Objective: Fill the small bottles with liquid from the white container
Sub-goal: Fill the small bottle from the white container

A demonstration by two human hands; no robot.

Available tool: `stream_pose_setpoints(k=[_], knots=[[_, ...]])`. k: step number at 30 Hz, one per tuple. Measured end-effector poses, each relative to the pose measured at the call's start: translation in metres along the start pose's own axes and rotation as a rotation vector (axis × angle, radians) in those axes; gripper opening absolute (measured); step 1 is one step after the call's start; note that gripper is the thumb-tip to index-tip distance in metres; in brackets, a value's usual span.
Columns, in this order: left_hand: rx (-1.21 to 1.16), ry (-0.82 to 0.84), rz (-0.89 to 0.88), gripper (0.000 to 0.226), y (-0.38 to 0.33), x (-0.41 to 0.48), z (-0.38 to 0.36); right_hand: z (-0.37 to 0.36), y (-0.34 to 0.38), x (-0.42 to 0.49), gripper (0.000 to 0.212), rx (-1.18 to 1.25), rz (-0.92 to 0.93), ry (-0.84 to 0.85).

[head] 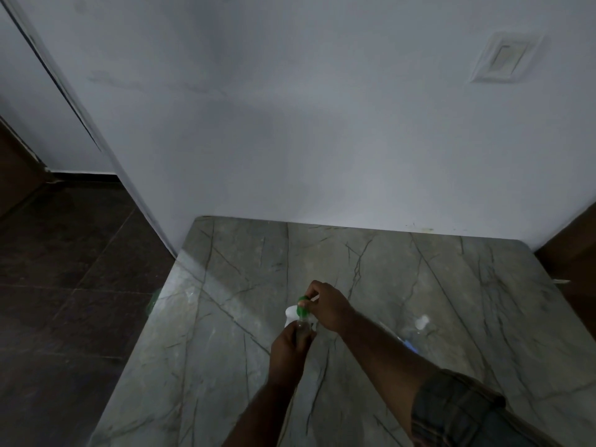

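We've got the left hand (288, 345) wrapped round the small bottle (302, 329), bracing it mid-table (225, 317) so it can't spin. The right hand (329, 306) pinches the green cap (303, 301) on its neck; we read that as twisting, direction unclear. The white container (291, 312) sits just behind, handy for pouring, with another clear bottle (421, 324) well off right.

The table (225, 366) has a grey stone-pattern top with dark veins, and its 12 o'clock edge abuts the wall (322, 140). A white container (290, 313), partly hidden, stands near the centre. A clear bottle (419, 327) with a white cap rests at 3 o'clock, well apart from it.
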State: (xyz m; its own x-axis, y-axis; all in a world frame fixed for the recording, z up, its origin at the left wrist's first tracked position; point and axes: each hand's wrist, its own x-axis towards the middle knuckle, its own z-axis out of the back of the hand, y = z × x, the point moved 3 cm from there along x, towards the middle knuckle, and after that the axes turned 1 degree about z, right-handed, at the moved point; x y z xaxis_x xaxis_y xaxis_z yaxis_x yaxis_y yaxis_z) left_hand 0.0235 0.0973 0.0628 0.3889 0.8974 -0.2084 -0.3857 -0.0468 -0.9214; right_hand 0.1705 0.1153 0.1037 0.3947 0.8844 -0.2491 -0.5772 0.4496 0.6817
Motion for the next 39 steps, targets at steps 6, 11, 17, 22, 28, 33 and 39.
stream_pose_setpoints(k=[6,11,17,22,28,33,39], knots=[[0.066,-0.006,0.016,0.012,0.012,0.0,-0.005,-0.007,-0.007,-0.002,0.019,-0.01,0.007,0.005],[0.059,-0.007,0.012,0.011,0.008,0.001,-0.005,-0.002,-0.002,-0.003,0.02,-0.008,-0.011,0.002],[0.076,0.003,0.037,0.01,0.009,0.001,-0.005,-0.001,-0.001,-0.005,0.02,-0.027,-0.006,0.007],[0.066,0.01,0.035,0.012,0.015,-0.002,-0.007,-0.006,-0.005,-0.009,0.018,-0.015,-0.015,0.001],[0.053,0.01,0.012,0.014,0.005,0.0,-0.003,0.004,0.006,-0.009,0.018,-0.03,-0.021,-0.007],[0.076,0.014,0.034,0.005,0.01,-0.002,-0.004,-0.003,0.002,-0.012,0.018,-0.043,-0.043,0.01],[0.049,0.024,0.029,0.009,0.01,-0.004,-0.004,-0.001,0.005,-0.015,0.019,-0.038,-0.046,0.009]])
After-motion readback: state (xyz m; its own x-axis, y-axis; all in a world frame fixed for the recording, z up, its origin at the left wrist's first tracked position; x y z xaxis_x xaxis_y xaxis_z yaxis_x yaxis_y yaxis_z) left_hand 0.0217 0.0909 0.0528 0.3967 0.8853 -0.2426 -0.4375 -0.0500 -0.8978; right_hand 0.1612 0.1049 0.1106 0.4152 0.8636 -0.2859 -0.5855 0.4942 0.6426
